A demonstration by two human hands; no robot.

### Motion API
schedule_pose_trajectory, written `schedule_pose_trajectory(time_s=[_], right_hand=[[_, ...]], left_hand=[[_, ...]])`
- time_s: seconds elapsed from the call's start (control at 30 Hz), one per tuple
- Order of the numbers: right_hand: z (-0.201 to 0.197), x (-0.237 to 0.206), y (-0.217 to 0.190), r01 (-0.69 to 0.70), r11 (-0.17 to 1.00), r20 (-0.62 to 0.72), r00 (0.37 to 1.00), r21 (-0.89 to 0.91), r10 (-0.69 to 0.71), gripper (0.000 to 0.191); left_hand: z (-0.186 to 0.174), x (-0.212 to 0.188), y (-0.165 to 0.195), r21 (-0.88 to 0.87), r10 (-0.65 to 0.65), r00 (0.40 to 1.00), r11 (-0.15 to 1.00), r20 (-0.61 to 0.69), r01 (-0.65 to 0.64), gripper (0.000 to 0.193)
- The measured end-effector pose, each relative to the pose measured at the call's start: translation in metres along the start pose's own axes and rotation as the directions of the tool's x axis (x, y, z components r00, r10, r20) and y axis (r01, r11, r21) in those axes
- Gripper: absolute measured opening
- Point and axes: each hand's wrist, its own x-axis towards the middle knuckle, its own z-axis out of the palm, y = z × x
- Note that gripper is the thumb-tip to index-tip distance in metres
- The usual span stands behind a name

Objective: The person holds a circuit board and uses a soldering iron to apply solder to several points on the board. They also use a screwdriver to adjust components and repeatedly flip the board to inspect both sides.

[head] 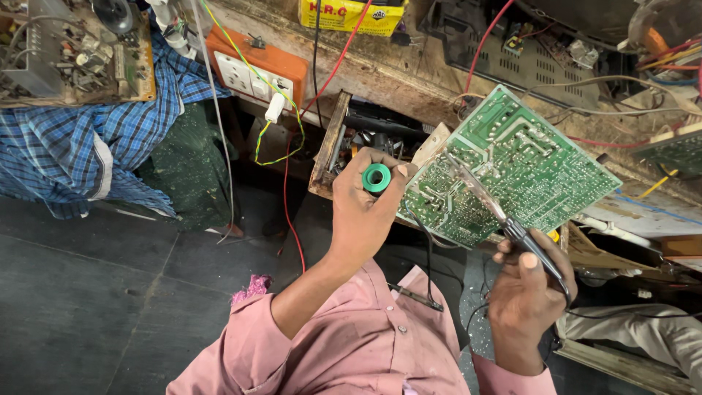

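my left hand (365,212) pinches the solder spool (376,178) against the board (512,164) at centre frame to steady it, right hand (528,289) gripping the iron (504,219) tip-down on its joints.

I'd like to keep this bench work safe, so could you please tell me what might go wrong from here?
1. The soldering iron in the right hand lies across the green circuit board, near the left hand's fingers; a slip might burn them.
2. The board is held tilted by that hand, which also holds a green spool, so it could shift.
3. Loose wires nearby could snag.
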Motion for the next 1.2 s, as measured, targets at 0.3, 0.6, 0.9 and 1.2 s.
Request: schedule_pose_trajectory(time_s=[0.3,0.6,0.9,1.2], right_hand=[[-0.0012,-0.0012,-0.0001,-0.006,0.999,-0.007,1.0,0.038,0.007,0.037],[-0.0081,0.0011,0.003,0.032,0.998,-0.028,0.999,0.06,-0.03,0.033],[-0.0044,0.0014,0.0016,0.047,0.998,-0.004,0.999,0.043,-0.047,0.031],[0.0012,0.001,-0.0019,-0.019,1.0,-0.01,1.0,0.024,0.019,0.034]], left_hand=[[-0.0004,-0.0007,0.0004,-0.036,-0.012,1.0,0.999,0.02,0.013,0.007],[0.0006,-0.0009,-0.0016,-0.043,-0.011,1.0,0.999,0.02,0.012,0.007],[0.0019,-0.0004,0.0009,-0.021,-0.006,1.0,1.0,0.01,0.006,0.007],[0.0024,-0.0017,0.0032,0.002,0.008,1.0,1.0,-0.003,-0.007,0.007]])
